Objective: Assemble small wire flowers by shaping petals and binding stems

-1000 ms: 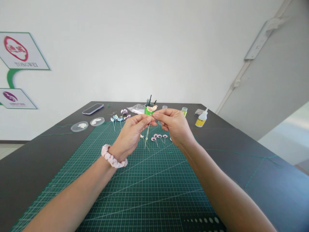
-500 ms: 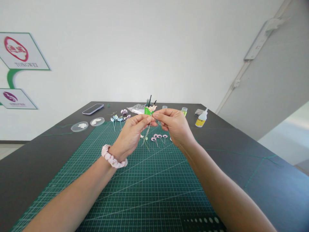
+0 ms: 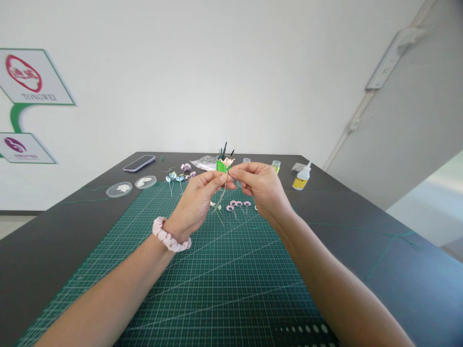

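Here, in the head view, a green cup (image 3: 221,166) standing partly hidden behind the pale flower (image 3: 226,163), pink loops (image 3: 239,204) lying beneath on the gridded mat (image 3: 224,274), bloom pointing up, stem slanting down leftward, left hand (image 3: 197,197) and right hand (image 3: 262,188) pinching it below the bloom.

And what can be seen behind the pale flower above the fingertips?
Behind the pale flower stands a green cup holding dark thin items. The flower covers part of the cup; the items' lower ends cannot be seen.
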A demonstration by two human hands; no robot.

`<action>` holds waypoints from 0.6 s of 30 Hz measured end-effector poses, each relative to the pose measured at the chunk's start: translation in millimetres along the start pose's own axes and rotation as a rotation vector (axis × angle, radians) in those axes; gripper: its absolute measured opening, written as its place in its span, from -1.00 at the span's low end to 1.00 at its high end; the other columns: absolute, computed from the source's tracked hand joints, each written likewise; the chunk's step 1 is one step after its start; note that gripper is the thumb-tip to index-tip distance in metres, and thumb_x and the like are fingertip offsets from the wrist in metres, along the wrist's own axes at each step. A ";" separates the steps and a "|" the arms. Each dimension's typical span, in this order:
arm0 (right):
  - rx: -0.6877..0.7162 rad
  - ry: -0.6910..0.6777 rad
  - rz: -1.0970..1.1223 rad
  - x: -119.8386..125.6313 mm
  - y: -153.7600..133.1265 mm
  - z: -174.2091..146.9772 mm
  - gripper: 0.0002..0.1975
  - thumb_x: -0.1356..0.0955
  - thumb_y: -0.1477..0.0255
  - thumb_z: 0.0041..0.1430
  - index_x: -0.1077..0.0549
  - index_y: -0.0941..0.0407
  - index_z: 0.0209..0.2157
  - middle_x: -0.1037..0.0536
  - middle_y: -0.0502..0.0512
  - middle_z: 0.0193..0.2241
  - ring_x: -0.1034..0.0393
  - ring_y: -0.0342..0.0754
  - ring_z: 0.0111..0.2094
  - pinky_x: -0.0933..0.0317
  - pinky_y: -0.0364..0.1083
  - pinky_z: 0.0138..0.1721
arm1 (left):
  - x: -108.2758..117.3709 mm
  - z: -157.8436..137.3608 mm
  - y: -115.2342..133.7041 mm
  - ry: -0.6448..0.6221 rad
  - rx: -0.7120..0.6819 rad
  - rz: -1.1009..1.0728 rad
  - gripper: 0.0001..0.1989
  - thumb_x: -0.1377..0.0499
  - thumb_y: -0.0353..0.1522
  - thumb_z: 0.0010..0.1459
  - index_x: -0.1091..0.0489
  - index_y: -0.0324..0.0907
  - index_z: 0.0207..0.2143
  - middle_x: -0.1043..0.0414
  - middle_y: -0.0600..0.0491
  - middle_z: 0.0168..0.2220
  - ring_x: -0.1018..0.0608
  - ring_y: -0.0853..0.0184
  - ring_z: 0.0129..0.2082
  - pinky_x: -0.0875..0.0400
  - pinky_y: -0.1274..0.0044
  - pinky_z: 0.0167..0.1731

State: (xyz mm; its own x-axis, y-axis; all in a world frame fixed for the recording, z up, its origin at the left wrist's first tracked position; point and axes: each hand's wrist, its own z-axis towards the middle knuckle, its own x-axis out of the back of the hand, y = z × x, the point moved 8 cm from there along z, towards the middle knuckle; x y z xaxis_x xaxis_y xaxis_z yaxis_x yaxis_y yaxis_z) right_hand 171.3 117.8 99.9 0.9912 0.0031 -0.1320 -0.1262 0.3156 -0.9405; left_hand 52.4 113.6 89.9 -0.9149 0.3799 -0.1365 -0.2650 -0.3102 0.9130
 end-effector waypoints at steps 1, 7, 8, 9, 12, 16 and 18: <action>-0.002 0.002 -0.003 0.1 -0.1 0.1 -0.92 -0.44 0.44 -0.10 -0.53 0.13 -0.59 -0.27 -0.11 -0.76 0.00 -0.27 -0.68 0.17 -0.15 -0.66 | 0.2 -0.1 -0.1 0.003 -0.004 0.003 -0.81 -0.18 -0.34 0.15 -0.51 -0.14 -0.50 -0.46 0.08 -0.45 -0.43 0.34 -0.29 -0.25 0.46 -0.10; 0.000 0.014 -0.011 -0.1 -2.4 -0.7 -0.93 -0.43 0.46 -0.10 -0.54 0.14 -0.59 -0.28 -0.12 -0.77 0.02 -0.28 -0.70 0.19 -0.15 -0.67 | 3.1 0.2 -0.2 0.054 -0.012 0.029 -0.84 -0.20 -0.35 0.13 -0.50 -0.16 -0.49 -0.47 0.08 -0.46 -0.44 0.35 -0.31 -0.26 0.46 -0.11; 0.002 0.019 -0.015 -0.1 -3.2 -1.0 -0.92 -0.43 0.47 -0.09 -0.54 0.14 -0.60 -0.29 -0.12 -0.77 0.02 -0.28 -0.70 0.19 -0.15 -0.67 | 3.7 0.2 0.0 0.063 -0.013 0.035 -0.84 -0.20 -0.35 0.12 -0.49 -0.16 -0.49 -0.47 0.08 -0.46 -0.45 0.35 -0.31 -0.26 0.46 -0.12; 0.006 0.024 -0.020 -0.1 -4.2 -1.4 -0.92 -0.43 0.48 -0.09 -0.54 0.14 -0.60 -0.30 -0.12 -0.77 0.02 -0.29 -0.70 0.19 -0.15 -0.66 | 4.2 0.2 0.4 0.069 -0.014 0.042 -0.85 -0.20 -0.35 0.12 -0.49 -0.16 -0.50 -0.47 0.08 -0.46 -0.45 0.35 -0.32 -0.26 0.46 -0.12; 0.022 0.036 -0.028 -0.3 -8.1 -2.4 -0.92 -0.43 0.50 -0.10 -0.53 0.14 -0.62 -0.33 -0.11 -0.77 0.00 -0.29 -0.70 0.16 -0.15 -0.66 | 4.5 0.1 1.7 0.071 -0.023 0.061 -0.85 -0.20 -0.35 0.12 -0.49 -0.16 -0.49 -0.48 0.08 -0.46 -0.45 0.35 -0.32 -0.27 0.46 -0.12; 0.040 0.043 -0.040 -0.1 -11.3 -2.9 -0.92 -0.43 0.50 -0.10 -0.53 0.14 -0.62 -0.34 -0.12 -0.77 -0.01 -0.29 -0.70 0.13 -0.15 -0.65 | 4.4 -0.3 2.4 0.064 -0.031 0.073 -0.85 -0.20 -0.35 0.13 -0.49 -0.16 -0.48 -0.48 0.08 -0.46 -0.46 0.35 -0.31 -0.27 0.46 -0.13; 0.050 0.046 -0.047 0.4 -11.8 -3.0 -0.92 -0.43 0.49 -0.11 -0.54 0.14 -0.62 -0.35 -0.11 -0.76 -0.02 -0.29 -0.69 0.13 -0.15 -0.64 | 4.4 -0.6 2.8 0.061 -0.035 0.073 -0.85 -0.20 -0.35 0.13 -0.49 -0.16 -0.48 -0.48 0.08 -0.46 -0.45 0.35 -0.31 -0.27 0.46 -0.12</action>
State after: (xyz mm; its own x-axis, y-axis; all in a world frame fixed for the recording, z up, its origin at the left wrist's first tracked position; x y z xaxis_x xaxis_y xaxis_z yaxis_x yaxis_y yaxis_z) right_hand 173.0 111.2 110.0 0.9930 -0.0561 -0.1035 -0.0765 0.3614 -0.9293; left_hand 47.4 113.9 91.6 -0.9486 0.3021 -0.0941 -0.2066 -0.3660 0.9074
